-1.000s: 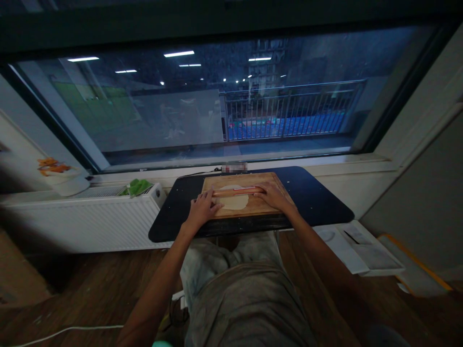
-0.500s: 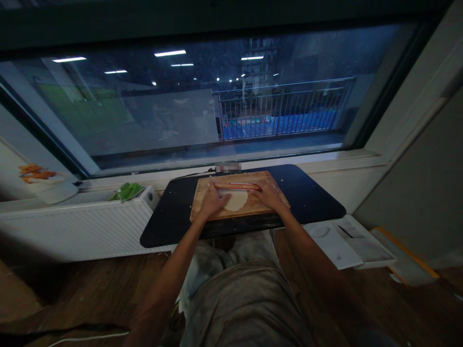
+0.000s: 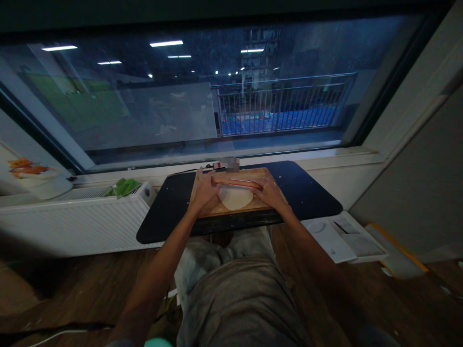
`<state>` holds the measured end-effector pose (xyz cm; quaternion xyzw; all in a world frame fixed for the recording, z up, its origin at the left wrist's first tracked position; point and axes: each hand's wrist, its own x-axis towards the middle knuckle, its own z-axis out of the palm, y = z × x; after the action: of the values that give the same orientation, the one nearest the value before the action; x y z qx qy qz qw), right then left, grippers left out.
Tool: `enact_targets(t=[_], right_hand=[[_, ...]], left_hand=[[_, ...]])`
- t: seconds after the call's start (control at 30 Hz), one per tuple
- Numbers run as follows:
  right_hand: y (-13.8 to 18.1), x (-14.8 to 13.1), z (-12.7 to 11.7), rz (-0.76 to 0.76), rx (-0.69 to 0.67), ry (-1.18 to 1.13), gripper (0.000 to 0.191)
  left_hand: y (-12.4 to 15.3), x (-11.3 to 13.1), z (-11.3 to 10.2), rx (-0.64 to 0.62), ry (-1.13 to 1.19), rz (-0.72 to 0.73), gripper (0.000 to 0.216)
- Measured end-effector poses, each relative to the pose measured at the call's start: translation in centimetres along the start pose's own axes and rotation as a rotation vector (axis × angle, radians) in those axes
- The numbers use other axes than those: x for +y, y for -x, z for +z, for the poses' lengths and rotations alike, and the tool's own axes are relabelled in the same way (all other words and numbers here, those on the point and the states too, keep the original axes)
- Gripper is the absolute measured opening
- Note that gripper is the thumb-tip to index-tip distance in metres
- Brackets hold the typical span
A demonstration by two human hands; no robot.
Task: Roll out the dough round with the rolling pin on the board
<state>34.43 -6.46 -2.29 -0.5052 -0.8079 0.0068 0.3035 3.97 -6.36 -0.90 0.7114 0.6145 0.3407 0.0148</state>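
A reddish-brown rolling pin (image 3: 237,182) lies crosswise over a flat, pale sheet of dough (image 3: 236,197). My left hand (image 3: 205,187) is closed on the pin's left end, and my right hand (image 3: 268,191) is closed on its right end. Most of the dough shows on the near side of the pin, between my hands. Under it is a wooden cutting board (image 3: 249,208), resting on a black tabletop (image 3: 307,193). My fingers hide both ends of the pin.
Behind the tabletop is a windowsill with a wide window (image 3: 231,106). On the left, a white radiator (image 3: 87,217) carries a green cloth-like item (image 3: 125,187) and a white pot (image 3: 43,183). To the right below stands an open white box (image 3: 336,236).
My left hand has shifted left and a little away from me, so the pin now slants, its left end farther off. More dough shows between my hands. The whole view has shifted slightly.
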Motion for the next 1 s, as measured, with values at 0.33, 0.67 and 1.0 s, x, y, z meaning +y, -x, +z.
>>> enact_targets(t=[0.33,0.67,1.0], right_hand=[[-1.4,-0.1,-1.3,-0.138,-0.254,-0.014,0.043],[-0.8,-0.6,-1.0,-0.076,-0.261,-0.016,0.044],[-0.5,-3.9,-1.2,0.002,-0.272,0.078,0.043]], left_hand=[[2.1,2.5,-1.1,-0.348,-0.218,0.179,0.058],[3.2,2.2,-2.1,-0.49,-0.223,0.38,0.104],[2.8,0.4,-2.4,-0.421,-0.134,0.384,0.085]])
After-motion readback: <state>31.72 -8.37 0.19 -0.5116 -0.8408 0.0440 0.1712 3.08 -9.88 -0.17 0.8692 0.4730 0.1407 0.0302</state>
